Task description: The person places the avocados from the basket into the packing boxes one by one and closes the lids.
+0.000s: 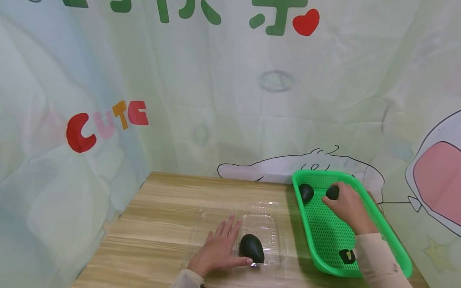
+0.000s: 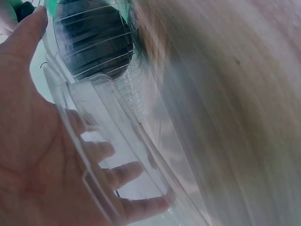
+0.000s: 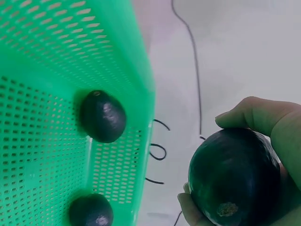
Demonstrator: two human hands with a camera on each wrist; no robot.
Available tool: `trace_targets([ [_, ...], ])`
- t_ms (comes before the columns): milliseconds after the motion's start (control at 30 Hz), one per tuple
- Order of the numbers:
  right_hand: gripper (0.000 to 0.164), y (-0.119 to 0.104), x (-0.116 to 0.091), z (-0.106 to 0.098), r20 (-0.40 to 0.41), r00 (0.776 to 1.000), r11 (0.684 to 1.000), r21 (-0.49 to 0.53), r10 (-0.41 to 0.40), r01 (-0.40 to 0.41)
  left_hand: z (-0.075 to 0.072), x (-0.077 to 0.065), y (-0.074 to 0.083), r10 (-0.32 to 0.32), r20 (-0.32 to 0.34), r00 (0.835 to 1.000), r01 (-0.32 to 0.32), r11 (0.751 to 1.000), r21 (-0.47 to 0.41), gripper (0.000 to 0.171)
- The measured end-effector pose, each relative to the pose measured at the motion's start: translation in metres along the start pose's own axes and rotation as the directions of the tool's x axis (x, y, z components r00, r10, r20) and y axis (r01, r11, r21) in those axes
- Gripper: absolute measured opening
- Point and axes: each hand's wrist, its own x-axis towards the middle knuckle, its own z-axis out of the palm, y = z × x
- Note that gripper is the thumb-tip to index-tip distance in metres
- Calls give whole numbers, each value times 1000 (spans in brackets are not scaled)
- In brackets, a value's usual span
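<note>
In the head view my right hand [image 1: 347, 206] grips a dark avocado [image 1: 332, 193] over the far part of a green plastic basket [image 1: 320, 228]. The right wrist view shows thumb and fingers curled round this avocado [image 3: 235, 176], its stem end showing. My left hand [image 1: 221, 248] rests with fingers spread on the left half of an opened clear plastic clamshell box [image 1: 270, 224]. Another avocado [image 1: 251, 248] lies in the box's right half, the left thumb at its near end. The left wrist view shows this avocado [image 2: 91, 40] through the ribbed clear plastic.
An avocado [image 1: 306, 193] sits in the basket's far left corner; a dark item with a yellow-green patch [image 1: 347, 256] lies at its near end. The right wrist view shows two avocados in the basket. The wooden table [image 1: 158, 208] meets a printed curtain [image 1: 216, 100] behind.
</note>
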Motion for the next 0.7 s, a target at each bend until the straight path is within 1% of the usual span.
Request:
trace_targets([
  [133,59,-4,-7,-4,-24,1000,1000,6,1,-1,-1,0,1,-1,-1,1000,1,1000,-5,120],
  [300,57,-8,-17,-6,-54,999,1000,4,4,-3,-1,0,1,-5,2,1000,5,1000,-6,120],
  [500,56,-14,-30,-5,-94,996,1000,7,-4,4,-1,0,1,-9,4,1000,9,1000,-3,120],
  [700,59,-21,-41,-3,-120,993,1000,21,19,-16,-1,0,2,-13,1,1000,13,1000,-5,120],
])
